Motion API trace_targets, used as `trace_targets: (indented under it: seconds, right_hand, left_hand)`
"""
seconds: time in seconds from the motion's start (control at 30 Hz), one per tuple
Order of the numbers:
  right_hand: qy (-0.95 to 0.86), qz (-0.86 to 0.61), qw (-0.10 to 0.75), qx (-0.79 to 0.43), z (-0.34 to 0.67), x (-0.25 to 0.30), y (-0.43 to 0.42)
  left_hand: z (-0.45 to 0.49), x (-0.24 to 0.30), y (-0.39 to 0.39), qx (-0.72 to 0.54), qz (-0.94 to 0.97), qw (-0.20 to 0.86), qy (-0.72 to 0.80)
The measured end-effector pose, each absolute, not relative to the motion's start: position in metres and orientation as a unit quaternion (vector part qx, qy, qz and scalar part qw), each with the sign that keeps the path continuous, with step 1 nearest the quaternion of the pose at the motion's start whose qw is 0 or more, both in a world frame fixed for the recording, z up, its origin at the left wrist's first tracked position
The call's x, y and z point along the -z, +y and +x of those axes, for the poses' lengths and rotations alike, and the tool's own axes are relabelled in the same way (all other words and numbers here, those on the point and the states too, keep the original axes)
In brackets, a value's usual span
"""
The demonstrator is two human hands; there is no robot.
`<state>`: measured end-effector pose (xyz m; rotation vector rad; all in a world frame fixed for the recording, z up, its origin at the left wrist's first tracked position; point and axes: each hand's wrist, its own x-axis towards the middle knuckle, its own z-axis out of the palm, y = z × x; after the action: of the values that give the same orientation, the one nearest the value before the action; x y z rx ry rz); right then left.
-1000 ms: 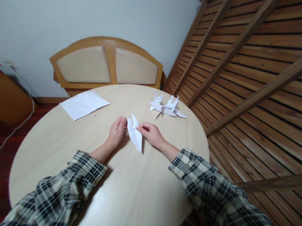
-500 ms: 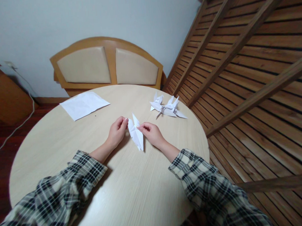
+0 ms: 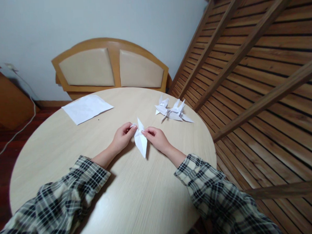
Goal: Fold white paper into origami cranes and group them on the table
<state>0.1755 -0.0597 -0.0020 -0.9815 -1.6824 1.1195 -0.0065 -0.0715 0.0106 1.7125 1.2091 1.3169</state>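
A half-folded white paper piece [image 3: 141, 140] stands on edge at the middle of the round table [image 3: 69, 153], pointed at top and bottom. My left hand [image 3: 122, 137] pinches its upper left flap. My right hand [image 3: 156, 138] pinches its right side with curled fingers. Both sleeves are plaid and rest near the table's front.
Two finished white paper cranes [image 3: 173, 111] lie at the table's far right. A flat white sheet [image 3: 86, 108] lies at the far left. A wooden bench with beige pads [image 3: 108, 67] stands behind the table. Slatted wood panels [image 3: 260, 73] lean at the right.
My left hand has drawn the upper left flap inward toward the middle of the paper piece, so the piece looks narrower. My right hand has hardly moved.
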Motion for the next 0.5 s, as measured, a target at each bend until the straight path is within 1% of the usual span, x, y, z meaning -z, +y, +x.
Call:
trace_targets:
  seconds: [0.23, 0.5]
  right_hand:
    - [-0.683, -0.398, 0.42, -0.446, 0.1748, 0.0006, -0.0609]
    - [-0.67, -0.397, 0.457, -0.43, 0.1737, 0.0034, -0.0577]
  left_hand:
    - [-0.0066, -0.0101, -0.0722, -0.481, 0.672, 0.358, 0.434]
    - [-0.0052, -0.0071, -0.068, -0.453, 0.682, 0.391, 0.421]
